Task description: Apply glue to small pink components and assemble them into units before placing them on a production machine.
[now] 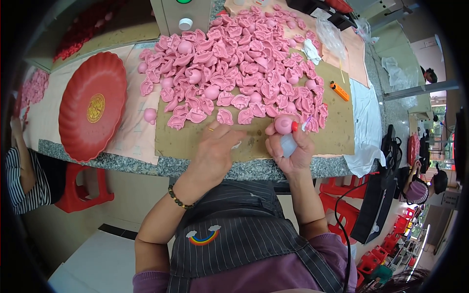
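Observation:
My right hand point(297, 152) is closed around a small translucent whitish bottle point(288, 145) and a round pink piece point(283, 125). A small red tip point(295, 126) sits against the pink piece; whether it belongs to the bottle, I cannot tell. My left hand point(215, 150) rests low over the brown board point(254, 142), fingers curled and pointing right. Beneath its fingertips shows a small white bit point(236, 145), too little to name. Just beyond both hands spreads a large heap of pink moulded shell-like pieces point(244, 63), with round pink ones among them.
A large red scalloped plate point(80, 110) stands left of the board. To the right lie an orange cutter-like tool point(339, 91), a crumpled white cloth point(310, 51) and white fabric point(364, 136). A grey machine point(176, 18) stands behind the heap. A striped-sleeved person point(29, 176) is at far left.

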`<move>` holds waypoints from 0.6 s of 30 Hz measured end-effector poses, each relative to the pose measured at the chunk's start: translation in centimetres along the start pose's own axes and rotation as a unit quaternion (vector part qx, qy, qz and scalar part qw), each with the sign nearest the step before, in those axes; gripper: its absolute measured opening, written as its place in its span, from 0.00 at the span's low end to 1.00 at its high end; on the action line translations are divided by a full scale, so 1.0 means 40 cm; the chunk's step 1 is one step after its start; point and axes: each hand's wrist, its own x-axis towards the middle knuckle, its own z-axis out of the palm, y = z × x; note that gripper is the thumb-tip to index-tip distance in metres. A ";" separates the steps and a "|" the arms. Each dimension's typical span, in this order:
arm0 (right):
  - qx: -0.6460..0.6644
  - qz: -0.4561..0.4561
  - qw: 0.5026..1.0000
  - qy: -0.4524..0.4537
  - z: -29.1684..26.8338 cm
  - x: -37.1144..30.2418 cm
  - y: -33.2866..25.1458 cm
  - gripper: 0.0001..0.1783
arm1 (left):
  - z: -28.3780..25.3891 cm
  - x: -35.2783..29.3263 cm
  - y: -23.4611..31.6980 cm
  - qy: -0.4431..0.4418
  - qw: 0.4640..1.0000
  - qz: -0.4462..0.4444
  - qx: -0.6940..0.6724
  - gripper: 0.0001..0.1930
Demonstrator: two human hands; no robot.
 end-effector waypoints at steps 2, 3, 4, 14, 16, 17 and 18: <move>0.020 0.024 0.999 0.029 0.005 -0.004 0.005 0.24 | -0.004 0.000 0.003 -0.036 0.999 0.003 0.022 0.17; 0.035 0.035 0.998 0.030 0.007 -0.004 0.007 0.23 | -0.007 0.003 0.005 -0.049 0.998 -0.004 0.027 0.18; 0.050 0.047 0.997 0.030 0.008 -0.006 0.010 0.23 | -0.009 0.002 0.008 -0.063 0.997 -0.012 0.032 0.19; 0.047 0.072 0.996 0.001 0.029 0.016 -0.002 0.23 | -0.013 0.045 0.008 -0.038 0.997 -0.062 0.028 0.30; 0.016 0.066 0.996 -0.052 0.036 0.029 -0.011 0.22 | -0.017 0.050 0.006 -0.056 0.998 -0.025 0.028 0.29; 0.017 0.064 0.996 -0.056 0.040 0.037 -0.016 0.22 | -0.018 0.050 0.000 -0.055 0.998 -0.023 0.032 0.29; -0.001 0.060 0.996 -0.062 0.043 0.047 -0.022 0.22 | -0.017 0.050 -0.009 -0.074 0.996 0.024 0.054 0.29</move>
